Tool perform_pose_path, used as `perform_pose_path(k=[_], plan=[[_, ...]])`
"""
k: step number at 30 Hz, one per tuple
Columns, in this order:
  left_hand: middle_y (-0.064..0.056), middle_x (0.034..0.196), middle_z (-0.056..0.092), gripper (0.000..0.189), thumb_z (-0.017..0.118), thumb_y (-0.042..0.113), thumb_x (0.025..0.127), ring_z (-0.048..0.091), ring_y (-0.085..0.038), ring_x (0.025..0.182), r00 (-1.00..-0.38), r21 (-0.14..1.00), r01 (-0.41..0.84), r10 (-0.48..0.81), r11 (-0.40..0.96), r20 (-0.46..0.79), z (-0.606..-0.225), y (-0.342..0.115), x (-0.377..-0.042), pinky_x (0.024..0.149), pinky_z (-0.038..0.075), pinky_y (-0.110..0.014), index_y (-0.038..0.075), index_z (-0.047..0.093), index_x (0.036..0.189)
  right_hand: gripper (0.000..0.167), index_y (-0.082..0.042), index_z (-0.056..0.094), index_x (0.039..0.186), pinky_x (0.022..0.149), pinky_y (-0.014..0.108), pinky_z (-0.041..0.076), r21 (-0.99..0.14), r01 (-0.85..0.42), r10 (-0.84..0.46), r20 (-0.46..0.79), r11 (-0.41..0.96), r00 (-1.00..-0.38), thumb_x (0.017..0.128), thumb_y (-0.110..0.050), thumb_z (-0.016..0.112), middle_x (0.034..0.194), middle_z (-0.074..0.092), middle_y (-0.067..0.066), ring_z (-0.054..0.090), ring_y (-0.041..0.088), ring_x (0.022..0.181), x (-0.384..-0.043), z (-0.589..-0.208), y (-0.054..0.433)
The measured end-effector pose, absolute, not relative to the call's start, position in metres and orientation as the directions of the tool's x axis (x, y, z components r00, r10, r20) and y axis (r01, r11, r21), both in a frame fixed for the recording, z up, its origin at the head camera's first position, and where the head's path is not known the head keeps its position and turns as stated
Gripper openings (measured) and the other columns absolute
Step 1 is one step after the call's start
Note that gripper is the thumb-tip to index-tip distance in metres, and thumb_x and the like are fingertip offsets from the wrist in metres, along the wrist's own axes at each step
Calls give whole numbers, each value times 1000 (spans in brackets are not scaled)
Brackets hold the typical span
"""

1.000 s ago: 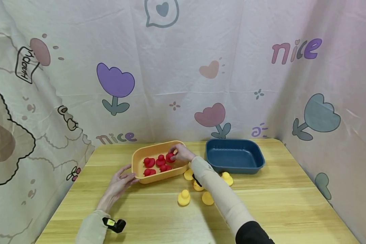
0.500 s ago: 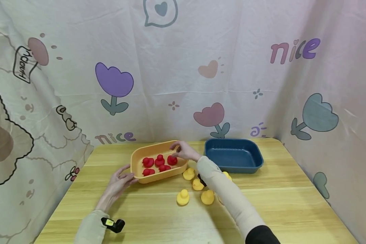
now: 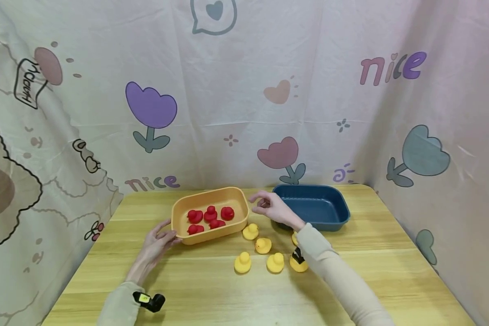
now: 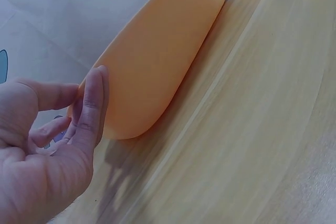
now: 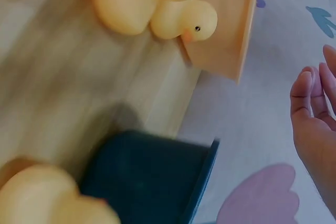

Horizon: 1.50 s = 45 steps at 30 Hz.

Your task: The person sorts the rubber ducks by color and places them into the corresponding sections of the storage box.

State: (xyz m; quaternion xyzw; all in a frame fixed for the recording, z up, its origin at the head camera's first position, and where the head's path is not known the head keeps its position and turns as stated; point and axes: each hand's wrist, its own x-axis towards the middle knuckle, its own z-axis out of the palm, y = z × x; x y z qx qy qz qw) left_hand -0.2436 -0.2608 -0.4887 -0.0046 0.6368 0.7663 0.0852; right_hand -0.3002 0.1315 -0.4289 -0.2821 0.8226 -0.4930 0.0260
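My left hand holds the left end of an orange plastic tray; in the left wrist view, thumb and fingers grip the rim of its corner. Several red rubber ducks sit inside, toward the left and middle. My right hand holds nothing and hovers just right of the tray, its fingers loosely bent, overlapping the left side of a blue tray. Below that hand, several yellow rubber ducks stand on the table. One yellow duck is partly hidden by my right wrist's camera.
The wooden table ends at a printed curtain hanging behind and along the sides. The blue tray stands near the back edge, right of the orange one. A small black camera is strapped to my left wrist.
My right hand has let go of a red duck in the orange tray, lifted out and moved right toward the blue tray. My left hand has stayed on the tray.
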Motion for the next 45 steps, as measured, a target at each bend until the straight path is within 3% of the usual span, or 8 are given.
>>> perform_pose_path(k=[7,17,22,25,34,37,40,45], plan=[[7,89,67,70,49,0,104,71,-5,78,-989,978,-129,94,-163,-114,-490,-259,-244,79,59,-15,-4,7,159,25,0,66,120,77,17,55,-874,-405,-438,264,269,-859,95,-5,67,111,64,22,62,16,86,-274,-435,169],[9,87,65,66,48,1,104,69,-2,76,-993,983,-121,4,-135,-121,-490,-254,-244,78,59,-14,0,13,160,31,6,63,123,78,16,55,-898,-361,-302,282,251,-911,96,-8,67,120,62,28,63,7,89,-244,-448,215],[7,89,63,62,46,2,105,68,-1,75,-993,988,-101,-41,-115,-106,-491,-252,-245,78,59,-14,-3,16,159,28,0,65,123,77,16,56,-911,-330,-225,277,247,-934,96,-11,67,116,69,1,65,5,90,-235,-455,233],[8,86,63,60,45,2,105,68,0,72,-993,991,-83,-75,-109,-92,-491,-250,-246,76,59,-14,-5,18,158,30,3,63,124,76,16,56,-920,-328,-194,289,217,-938,97,-9,66,110,68,-14,64,3,88,-232,-459,242],[7,91,62,56,45,6,106,66,3,69,-984,997,-78,-162,-8,-78,-489,-245,-245,75,59,-13,-6,23,156,35,15,56,126,71,18,55,-934,-336,-142,319,123,-937,98,-4,62,109,69,-12,64,4,84,-224,-466,261],[-5,97,60,50,49,13,105,59,4,67,-960,966,-15,-274,257,58,-489,-238,-241,68,56,-14,-6,38,150,35,18,53,127,72,17,56,-936,-341,-142,328,82,-934,99,-3,60,111,70,-6,65,6,86,-222,-469,267],[-13,96,57,43,54,14,101,50,3,72,-888,865,36,-380,501,258,-489,-223,-238,64,44,-10,-4,52,140,37,22,49,127,72,18,57,-939,-342,-136,336,25,-932,100,-2,58,111,70,-1,66,6,86,-220,-471,272],[-16,88,63,31,61,3,96,55,-2,76,-834,824,242,-325,512,446,-481,-180,-241,69,45,-4,-3,63,126,33,21,50,126,72,19,57,-939,-341,-128,345,-53,-930,101,0,55,110,71,-8,66,6,87,-219,-475,278]])
